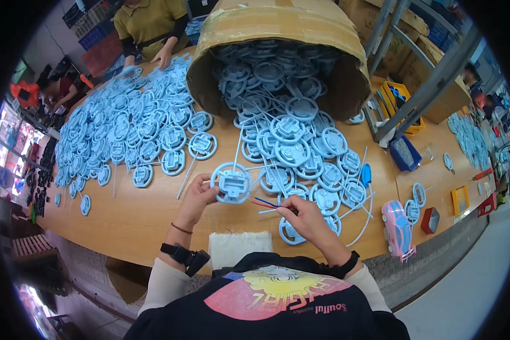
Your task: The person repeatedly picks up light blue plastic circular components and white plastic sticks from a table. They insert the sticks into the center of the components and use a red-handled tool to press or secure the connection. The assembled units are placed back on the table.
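Note:
My left hand (194, 199) grips the rim of a light blue plastic toy steering wheel (232, 186), held above the table with its rectangular hollow facing up. Close by on the right, my right hand (307, 216) is closed in a pinch on thin red and dark blue wires (266, 203), whose ends point toward the wheel. Beneath and beyond the right hand lies a heap of similar wheels (292, 152), several with long thin stalks. It spills from a large cardboard box (283, 25) tipped on its side.
More blue wheels (119, 127) cover the wooden table's (181, 232) left side. A folded white cloth (239, 247) lies at the front edge. To the right are a pink and blue toy car (398, 229), a blue bin (404, 153) and a metal post (430, 85). A co-worker (153, 28) handles wheels opposite.

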{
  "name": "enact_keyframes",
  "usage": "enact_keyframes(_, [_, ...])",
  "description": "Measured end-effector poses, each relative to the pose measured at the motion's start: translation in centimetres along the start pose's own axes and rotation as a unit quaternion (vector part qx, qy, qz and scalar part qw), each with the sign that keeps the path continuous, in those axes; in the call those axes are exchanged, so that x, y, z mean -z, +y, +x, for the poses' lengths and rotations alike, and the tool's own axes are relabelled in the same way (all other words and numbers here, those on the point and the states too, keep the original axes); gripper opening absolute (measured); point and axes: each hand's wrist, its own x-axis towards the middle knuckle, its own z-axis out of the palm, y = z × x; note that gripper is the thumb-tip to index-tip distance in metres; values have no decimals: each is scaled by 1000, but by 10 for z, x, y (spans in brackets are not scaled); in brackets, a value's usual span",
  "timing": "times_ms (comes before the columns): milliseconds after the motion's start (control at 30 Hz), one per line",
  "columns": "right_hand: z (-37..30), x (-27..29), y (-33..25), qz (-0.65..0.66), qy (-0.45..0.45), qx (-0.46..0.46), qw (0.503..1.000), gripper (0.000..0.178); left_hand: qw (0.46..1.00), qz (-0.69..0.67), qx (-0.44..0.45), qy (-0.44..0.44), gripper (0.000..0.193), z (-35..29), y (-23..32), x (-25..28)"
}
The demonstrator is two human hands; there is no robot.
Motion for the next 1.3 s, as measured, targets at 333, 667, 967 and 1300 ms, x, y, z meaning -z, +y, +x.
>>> enact_keyframes(333, [-6,3,-26,-71,-4,56,996,16,991,-108,-3,-81,33,-47,11,-57])
enact_keyframes(667, [-18,3,-18,-67,30,84,994,16,990,-116,8,-85,29,-44,-6,-62])
enact_keyframes(967, [-22,-1,-15,-46,13,89,995,18,968,-188,44,-160,39,-46,-13,-62])
enact_keyframes(1300, [-12,-18,0,-70,-20,78,994,20,963,-234,57,-118,40,-37,-42,-55])
